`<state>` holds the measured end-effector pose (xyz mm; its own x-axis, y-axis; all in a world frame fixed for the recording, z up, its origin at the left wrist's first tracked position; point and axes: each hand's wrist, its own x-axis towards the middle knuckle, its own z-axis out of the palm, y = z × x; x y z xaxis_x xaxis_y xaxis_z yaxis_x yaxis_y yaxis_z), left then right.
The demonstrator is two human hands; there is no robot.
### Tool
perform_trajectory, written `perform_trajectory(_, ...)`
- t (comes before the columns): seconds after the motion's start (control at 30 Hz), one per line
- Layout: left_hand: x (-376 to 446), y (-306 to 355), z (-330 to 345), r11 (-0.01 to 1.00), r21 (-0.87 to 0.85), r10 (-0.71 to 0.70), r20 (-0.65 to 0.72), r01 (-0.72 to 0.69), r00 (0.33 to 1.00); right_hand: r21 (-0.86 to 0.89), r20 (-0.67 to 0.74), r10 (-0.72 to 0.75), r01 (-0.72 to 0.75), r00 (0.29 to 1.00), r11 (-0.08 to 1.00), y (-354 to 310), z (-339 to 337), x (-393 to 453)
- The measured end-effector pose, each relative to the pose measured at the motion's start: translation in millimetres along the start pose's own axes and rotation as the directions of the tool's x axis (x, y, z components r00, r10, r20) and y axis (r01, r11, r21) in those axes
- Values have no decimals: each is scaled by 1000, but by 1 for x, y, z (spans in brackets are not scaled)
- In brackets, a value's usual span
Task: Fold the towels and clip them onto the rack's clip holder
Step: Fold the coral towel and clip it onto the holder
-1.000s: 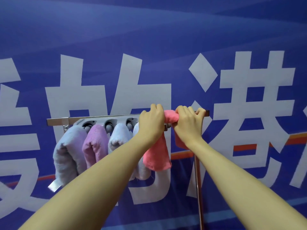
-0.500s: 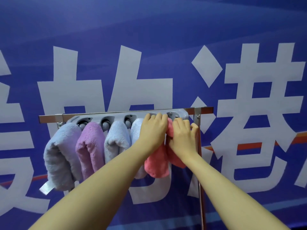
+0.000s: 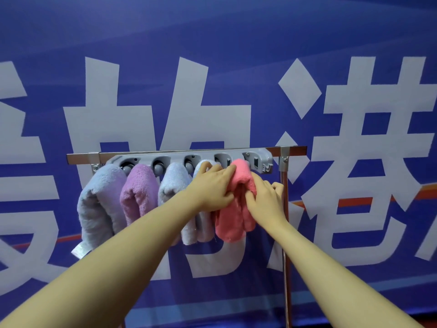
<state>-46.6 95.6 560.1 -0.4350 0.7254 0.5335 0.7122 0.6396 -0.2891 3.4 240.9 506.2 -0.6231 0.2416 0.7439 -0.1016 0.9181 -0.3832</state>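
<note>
Head view shows the pink towel (image 3: 233, 218), soft, light and floppy, hanging at the clip holder (image 3: 260, 158), left hand (image 3: 212, 188) and right hand (image 3: 266, 200) pinching its bunched top fold, probably the best hold.

Backdrop: blue banner (image 3: 236, 43) fills the view, printed with large white characters (image 3: 165, 110). Orange-red stripe (image 3: 354, 201) crosses its right part; a light blue band (image 3: 212, 308) runs near the bottom edge.
</note>
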Motion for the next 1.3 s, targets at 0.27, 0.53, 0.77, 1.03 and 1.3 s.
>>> perform_trajectory(0.27,-23,-15,-6,971,217,85,66,-97,994,-17,48,97,-96,994,995,-14,-2,-22)
perform_trajectory(0.53,-37,-11,6,945,326,40,-82,-12,996,-146,-20,218,-219,976,965,-24,16,-23)
perform_trajectory(0.77,-35,-8,11,965,260,35,-217,23,976,-315,-81,109,-129,991,940,0,9,-13)
perform_trajectory(1.03,-34,-3,9,998,12,-49,-238,54,970,-106,-13,79,-80,997,991,8,18,-23)
perform_trajectory(1.3,-35,-2,12,996,-82,-65,-275,43,959,190,40,169,-173,985,966,-5,19,-27)
